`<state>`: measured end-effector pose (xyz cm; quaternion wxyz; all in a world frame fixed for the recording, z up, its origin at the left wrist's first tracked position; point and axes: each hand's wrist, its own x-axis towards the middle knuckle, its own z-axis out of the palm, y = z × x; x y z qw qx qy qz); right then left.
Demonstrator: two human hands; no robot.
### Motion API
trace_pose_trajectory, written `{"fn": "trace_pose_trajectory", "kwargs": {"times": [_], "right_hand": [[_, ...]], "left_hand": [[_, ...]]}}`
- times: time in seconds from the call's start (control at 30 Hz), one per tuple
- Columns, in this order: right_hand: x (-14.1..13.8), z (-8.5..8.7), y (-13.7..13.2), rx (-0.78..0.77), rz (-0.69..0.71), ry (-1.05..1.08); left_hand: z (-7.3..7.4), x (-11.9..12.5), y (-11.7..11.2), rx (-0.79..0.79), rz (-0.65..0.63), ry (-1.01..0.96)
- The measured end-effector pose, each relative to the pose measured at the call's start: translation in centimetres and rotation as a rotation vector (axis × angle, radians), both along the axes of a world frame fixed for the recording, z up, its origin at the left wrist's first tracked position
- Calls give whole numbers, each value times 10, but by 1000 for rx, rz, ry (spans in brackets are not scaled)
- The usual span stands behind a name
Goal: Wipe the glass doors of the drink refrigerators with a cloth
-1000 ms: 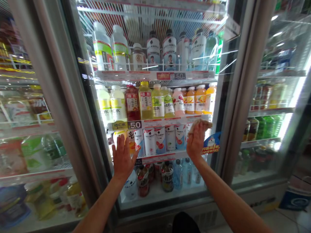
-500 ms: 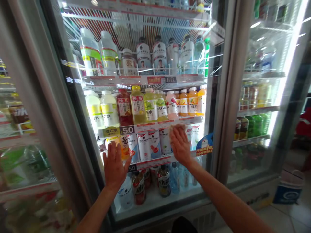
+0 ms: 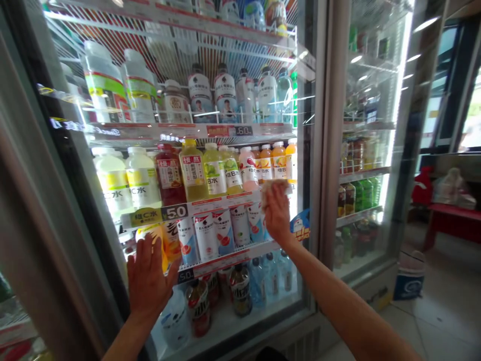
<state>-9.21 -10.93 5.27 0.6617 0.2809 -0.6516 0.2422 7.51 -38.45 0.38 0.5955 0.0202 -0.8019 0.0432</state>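
My right hand presses a pale, crumpled cloth against the glass door of a drinks fridge. The cloth is partly hidden under the fingers. It lies in front of the shelf edge, just left of a blue and yellow sticker. Lower left, my left hand is open and flat, fingers spread, apparently resting on the same glass and holding nothing. Behind it stand orange-labelled drinks and a small black price tag.
Behind the glass, shelves hold bottles, including a red one and a yellow one. A metal door frame divides this door from a second fridge section. A blue and white bag stands on the tiled floor at right.
The view has turned right, bringing more of the room into sight. My right hand with the cloth has slid right across the glass, nearer the sticker. My left hand stays about where it was.
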Motion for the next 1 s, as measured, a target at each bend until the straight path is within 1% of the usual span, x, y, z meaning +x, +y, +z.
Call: {"fn": "trace_pose_trajectory", "kwargs": {"times": [0.03, 0.07, 0.1, 0.13, 0.23, 0.27, 0.3, 0.33, 0.43, 0.47, 0.5, 0.53, 0.63, 0.67, 0.7, 0.73, 0.8, 0.83, 0.87, 0.9, 0.93, 1.0], "right_hand": [[-2, 3, -1, -151, -24, -19], [-2, 5, -5, -245, -33, -34], [0, 6, -12, -259, -27, -46], [5, 4, -21, -190, -5, -48], [27, -7, -45, 230, 101, 12], [31, -9, -47, 308, 121, 34], [32, -9, -46, 308, 129, 47], [30, -7, -43, 232, 123, 44], [18, 6, -37, -163, 79, 11], [17, 8, -41, -225, 75, 7], [19, 9, -47, -216, 81, 6], [24, 8, -55, -136, 95, 8], [42, 0, -80, 305, 151, 61], [46, 0, -84, 386, 157, 82], [47, 2, -87, 386, 152, 90], [47, 7, -88, 309, 141, 81], [44, 18, -91, 50, 119, 28], [44, 23, -95, -32, 121, 4], [46, 26, -100, -48, 133, -6], [50, 26, -107, 4, 155, 7], [56, 25, -115, 114, 185, 39], [69, 22, -132, 396, 246, 123]], "left_hand": [[0, 0, 0, -6, 3, -1], [-1, 0, -1, -9, 8, 1], [-1, 0, -1, -12, 14, 8], [-2, 0, -1, -15, 22, 13], [-2, 0, -2, -30, 42, 17], [-2, 0, -2, -37, 47, 16], [-3, 1, -2, -45, 48, 15], [-3, 1, -3, -52, 48, 14], [-4, 0, -3, -64, 50, 27], [-4, -1, -3, -63, 53, 35], [-5, -2, -2, -59, 57, 41], [-6, -3, -2, -54, 62, 45], [-7, -2, -4, -41, 69, 39], [-7, -1, -5, -47, 63, 28], [-7, 2, -7, -53, 54, 14], [-6, 5, -9, -50, 47, 6], [-4, 12, -14, 4, 52, 9], [-3, 15, -17, 51, 65, 12], [-2, 17, -19, 97, 80, 14], [-1, 19, -20, 134, 93, 9], [0, 21, -21, 156, 100, -3], [2, 23, -22, 162, 96, -29]]}}
